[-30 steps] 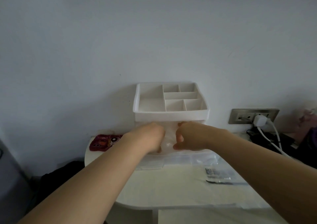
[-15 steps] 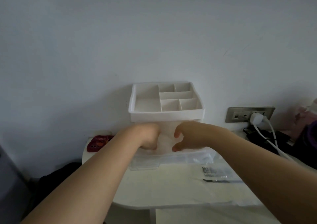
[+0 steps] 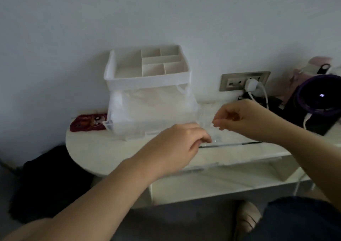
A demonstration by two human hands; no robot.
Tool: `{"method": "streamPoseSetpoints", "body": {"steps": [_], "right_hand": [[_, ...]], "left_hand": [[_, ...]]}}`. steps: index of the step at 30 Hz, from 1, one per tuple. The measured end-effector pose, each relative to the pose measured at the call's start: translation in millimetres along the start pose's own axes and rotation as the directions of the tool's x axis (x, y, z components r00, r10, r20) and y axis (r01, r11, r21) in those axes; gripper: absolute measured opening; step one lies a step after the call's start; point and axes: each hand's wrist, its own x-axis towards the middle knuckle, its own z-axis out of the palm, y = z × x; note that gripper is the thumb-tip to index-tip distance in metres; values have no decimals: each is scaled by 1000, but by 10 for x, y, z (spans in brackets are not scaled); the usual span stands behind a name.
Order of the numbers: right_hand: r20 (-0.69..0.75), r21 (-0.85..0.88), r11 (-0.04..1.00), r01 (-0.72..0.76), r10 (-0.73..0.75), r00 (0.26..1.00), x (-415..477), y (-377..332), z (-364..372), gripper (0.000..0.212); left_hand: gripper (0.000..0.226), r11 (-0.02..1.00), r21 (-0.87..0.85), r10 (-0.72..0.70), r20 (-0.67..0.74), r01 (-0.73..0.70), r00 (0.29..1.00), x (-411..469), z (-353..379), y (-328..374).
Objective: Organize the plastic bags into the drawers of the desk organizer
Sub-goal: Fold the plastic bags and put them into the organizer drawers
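The white desk organizer [image 3: 147, 81] stands against the wall on the white table [image 3: 103, 154], its top compartments bare. Its translucent drawer [image 3: 129, 130] is pulled out, and a crumpled whitish plastic bag [image 3: 151, 105] fills the space above it. To the right of the drawer a clear plastic bag [image 3: 207, 118] with a dark zip line lies on the table, partly lifted. My right hand [image 3: 238, 118] pinches its upper edge. My left hand [image 3: 182, 144] has curled fingers gripping its near edge.
A red patterned case [image 3: 86, 123] lies left of the organizer. A wall socket with a white charger [image 3: 248, 82] and cables sits to the right, next to a purple round device [image 3: 321, 94] and a pink bottle [image 3: 313, 65]. A dark bag [image 3: 46, 181] lies on the floor.
Both hands left the drawer front and moved right and nearer, onto the clear bag. The whitish bag now stays in the organizer. The view tilted down and left.
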Motion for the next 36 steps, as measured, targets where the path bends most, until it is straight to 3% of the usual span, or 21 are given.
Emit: {"method": "streamPoseSetpoints", "body": {"steps": [3,5,7,10,17,20,24,27,31,36], "right_hand": [[222,-219,968,-120,169,960,-112,399,174,10],[300,-336,930,-146,253,920,-159,620,311,22],[332,-391,904,-171,312,891,-178,761,399,33],[386,-420,895,-150,325,863,-169,872,487,47],[359,-483,870,-98,299,884,25,1057,561,71],[305,-492,862,-124,304,903,140,1080,606,64],[198,-603,794,-79,245,949,177,1050,656,29],[162,-654,755,-57,213,964,134,1008,693,22],[105,-490,857,-161,241,965,31,969,585,21],[12,18,956,-292,292,956,-56,936,259,13]], "left_hand": [[29,997,57,-51,97,46,994,116,465,-62],[34,975,188,-148,158,117,976,199,736,-165],[42,932,320,-246,216,170,945,300,934,-276],[54,892,376,-360,258,250,897,412,1095,-401],[82,916,302,-327,178,264,928,586,1248,-492],[85,911,305,-342,186,276,921,610,1263,-497],[87,911,299,-345,173,285,923,612,1253,-513],[87,912,297,-341,170,282,925,618,1241,-512],[85,914,307,-327,172,265,929,618,1221,-514],[84,924,270,-323,179,270,929,622,1194,-527]]}}
